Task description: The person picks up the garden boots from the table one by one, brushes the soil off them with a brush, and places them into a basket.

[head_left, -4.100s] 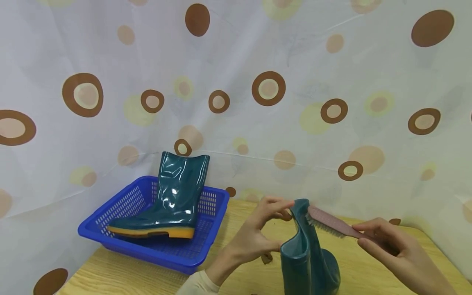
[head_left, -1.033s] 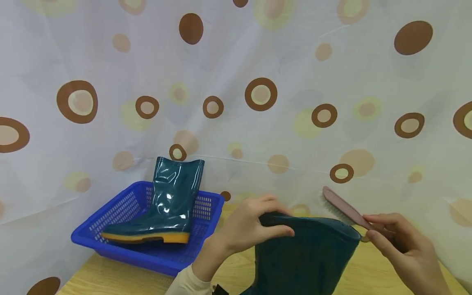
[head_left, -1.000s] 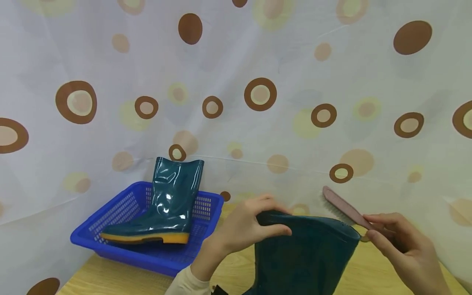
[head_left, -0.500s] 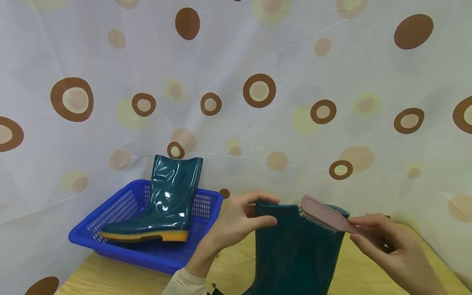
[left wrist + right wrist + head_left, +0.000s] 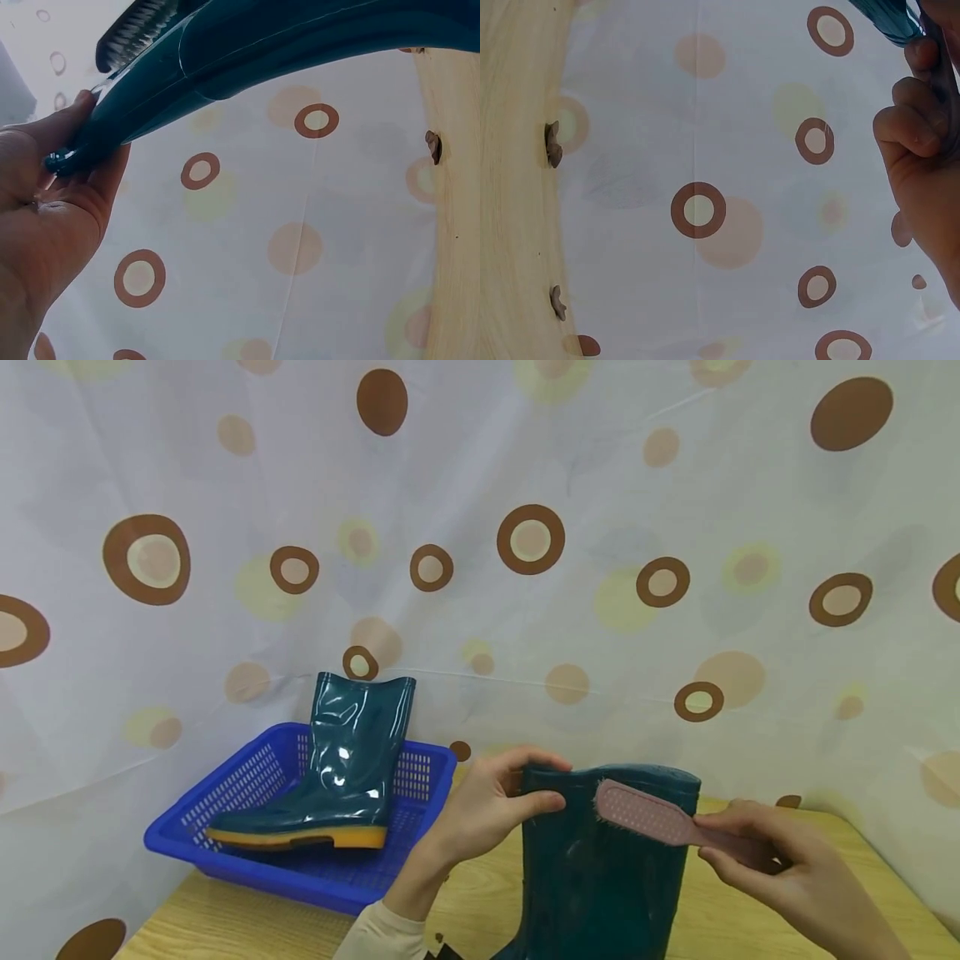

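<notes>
A dark teal rubber boot [image 5: 600,893] stands in front of me, its foot cut off by the lower edge of the head view. My left hand [image 5: 491,810] grips its top rim at the left side, thumb outside and fingers over the edge; the left wrist view also shows this hand [image 5: 52,195] pinching the boot's rim [image 5: 82,154]. In my right hand [image 5: 780,860] is the handle of a pink scrub brush [image 5: 645,812]. The brush lies against the upper shaft, bristles toward the boot. Curled fingers of the right hand [image 5: 919,142] show around the handle in the right wrist view.
A matching boot [image 5: 352,760] with a yellow sole sits in a blue plastic basket [image 5: 277,881] at the left. Under everything is a wood-grain table [image 5: 750,910], with small brown bits [image 5: 433,147] on it. A white spotted sheet [image 5: 480,468] hangs behind.
The boot has turned so its broad side faces me and stands more upright. The brush has moved left and down, from beyond the rim onto the shaft. The left hand keeps its grip.
</notes>
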The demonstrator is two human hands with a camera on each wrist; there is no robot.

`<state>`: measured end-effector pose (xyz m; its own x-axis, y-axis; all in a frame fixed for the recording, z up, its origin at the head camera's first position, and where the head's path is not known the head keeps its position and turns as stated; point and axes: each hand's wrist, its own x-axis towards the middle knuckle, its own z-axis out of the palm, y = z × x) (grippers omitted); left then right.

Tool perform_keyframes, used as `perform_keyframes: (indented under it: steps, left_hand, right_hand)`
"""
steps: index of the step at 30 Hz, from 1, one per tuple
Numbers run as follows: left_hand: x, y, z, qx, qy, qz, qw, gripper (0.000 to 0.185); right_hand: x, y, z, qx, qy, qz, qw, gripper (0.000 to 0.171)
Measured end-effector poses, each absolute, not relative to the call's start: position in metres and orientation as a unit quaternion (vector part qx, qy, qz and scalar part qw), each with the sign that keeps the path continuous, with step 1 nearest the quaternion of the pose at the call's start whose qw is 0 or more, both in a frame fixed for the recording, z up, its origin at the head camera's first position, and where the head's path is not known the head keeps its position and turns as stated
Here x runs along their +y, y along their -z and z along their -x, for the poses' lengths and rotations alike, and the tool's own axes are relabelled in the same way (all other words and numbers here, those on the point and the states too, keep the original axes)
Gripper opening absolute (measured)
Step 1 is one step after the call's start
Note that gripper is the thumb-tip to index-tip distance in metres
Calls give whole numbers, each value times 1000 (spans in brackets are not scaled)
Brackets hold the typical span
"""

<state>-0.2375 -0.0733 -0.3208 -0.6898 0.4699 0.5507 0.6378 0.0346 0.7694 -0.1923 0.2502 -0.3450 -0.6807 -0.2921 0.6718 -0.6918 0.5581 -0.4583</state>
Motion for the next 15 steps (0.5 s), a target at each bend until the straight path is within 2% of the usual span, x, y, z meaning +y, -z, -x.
perform_keyframes:
  steps: [7, 15]
  left_hand:
    - [-74, 322, 240, -715, 582, 382, 63, 32]
    - [-72, 323, 240, -711, 589, 379, 62, 31]
  right_hand:
    - [253, 348, 197, -846, -365, -322, 216, 36]
    - [257, 349, 202, -867, -361, -321, 118, 21]
